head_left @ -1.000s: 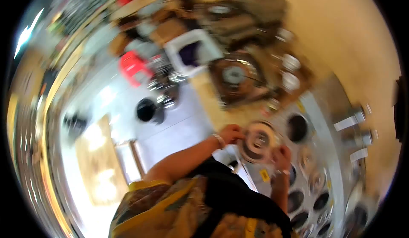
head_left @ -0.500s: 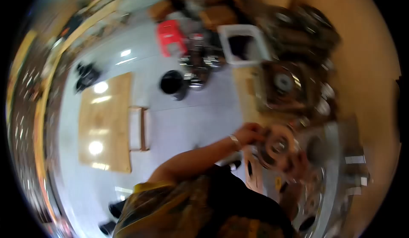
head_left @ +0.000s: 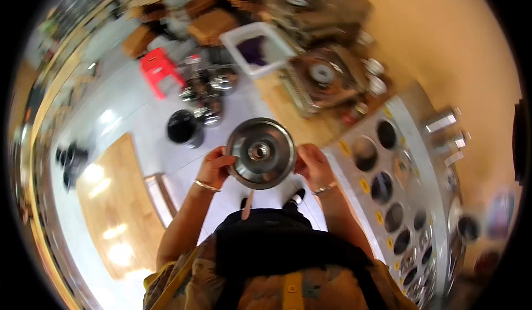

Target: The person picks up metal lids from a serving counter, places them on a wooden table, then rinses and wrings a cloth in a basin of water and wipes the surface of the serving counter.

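Over the floor in front of my body I hold a round, shiny metal lid [head_left: 244,168], level and facing up, with a raised ring at its centre. My left hand [head_left: 214,167] is closed on its left rim, the thumb lying over the edge. On the opposite side my right hand [head_left: 315,167] grips the right rim, its fingers partly hidden below. A flat pinkish strip [head_left: 247,206] shows just under the lid; I cannot make out what it is.
To the right runs a steel counter [head_left: 346,168] with several round wells. Ahead are portable gas stoves [head_left: 323,74] and a white plastic tub [head_left: 230,38]. A dark bin [head_left: 184,128], metal pots [head_left: 209,113], a red stool [head_left: 158,69] and a wooden table [head_left: 119,199] stand left.
The lid and both hands have come from beside the counter on the right to the front of my body. My view has turned right, and the lid now faces up squarely.
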Available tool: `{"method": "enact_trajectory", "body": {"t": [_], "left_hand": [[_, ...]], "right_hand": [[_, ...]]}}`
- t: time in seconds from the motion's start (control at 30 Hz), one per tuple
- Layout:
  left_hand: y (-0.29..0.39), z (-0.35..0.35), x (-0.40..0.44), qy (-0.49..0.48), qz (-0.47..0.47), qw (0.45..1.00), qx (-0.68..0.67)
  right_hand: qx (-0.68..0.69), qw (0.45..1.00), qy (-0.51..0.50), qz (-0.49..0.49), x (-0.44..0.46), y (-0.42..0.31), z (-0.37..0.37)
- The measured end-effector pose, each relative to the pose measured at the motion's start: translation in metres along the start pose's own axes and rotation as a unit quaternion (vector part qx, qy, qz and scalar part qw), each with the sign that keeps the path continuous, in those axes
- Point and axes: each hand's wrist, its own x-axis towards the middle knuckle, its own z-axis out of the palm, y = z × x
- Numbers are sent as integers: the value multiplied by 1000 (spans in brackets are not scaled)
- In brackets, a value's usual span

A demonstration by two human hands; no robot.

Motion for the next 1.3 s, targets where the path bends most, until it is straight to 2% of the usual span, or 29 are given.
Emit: {"method": "enact_trajectory", "body": {"t": [0.07, 0.2, 0.3, 0.4, 0.47, 0.53, 0.6, 0.67, 0.73, 0.77, 0.8, 0.87, 0.93, 0.97, 1.0, 1.03, 1.1, 1.17, 1.2, 1.3], "left_hand": [[15, -23, -25, 46, 22, 998, -27], [22, -109, -96, 145, 126, 975, -112], [8, -190, -153, 200, 233, 938, -161], [2, -239, -211, 349, 331, 852, -207], [-15, -296, -245, 405, 367, 802, -240], [-27, -329, -270, 468, 430, 725, -265], [-41, -357, -299, 506, 473, 666, -278], [-69, -405, -322, 529, 502, 620, -290], [-87, -436, -339, 533, 507, 567, -369], [-95, -446, -345, 536, 516, 544, -388], [-102, -454, -349, 562, 513, 538, -363], [-106, -466, -354, 541, 518, 541, -382], [-171, -558, -378, 511, 510, 604, -337], [-152, -528, -363, 587, 514, 576, -243], [-191, -585, -382, 584, 486, 616, -208], [-180, -586, -372, 605, 455, 619, -208], [-161, -579, -352, 624, 400, 634, -221], [-148, -567, -312, 632, 340, 664, -211], [-143, -558, -292, 632, 310, 681, -203], [-129, -511, -226, 608, 238, 737, -175]], "right_hand": [[-83, 996, -23, 34, 3, 0, 19], [-142, 983, -70, 93, 7, 30, 50], [-143, 974, -61, 167, 13, 53, 50], [-174, 963, -38, 205, 14, 65, 38], [-175, 958, -36, 225, 22, 76, 23], [-169, 955, -19, 243, 30, 86, 2], [-220, 946, 31, 237, 31, 89, -23], [-194, 945, 33, 260, 33, 90, -63], [-242, 943, 50, 223, 21, 86, -91], [-221, 940, 57, 253, 16, 83, -109], [-219, 939, 72, 255, 15, 83, -145], [-236, 922, 140, 274, 5, 96, -216], [-239, 917, 139, 287, -17, 109, -221], [-247, 913, 130, 296, -32, 104, -225], [-255, 911, 130, 295, -50, 90, -216], [-262, 911, 135, 287, -66, 73, -210], [-189, 911, 291, 222, -87, 78, -183], [-95, 946, 216, 221, -92, 75, -186], [-144, 908, 340, 200, -102, 79, -166], [-6, 920, 349, 180, -107, 69, -172]]}}
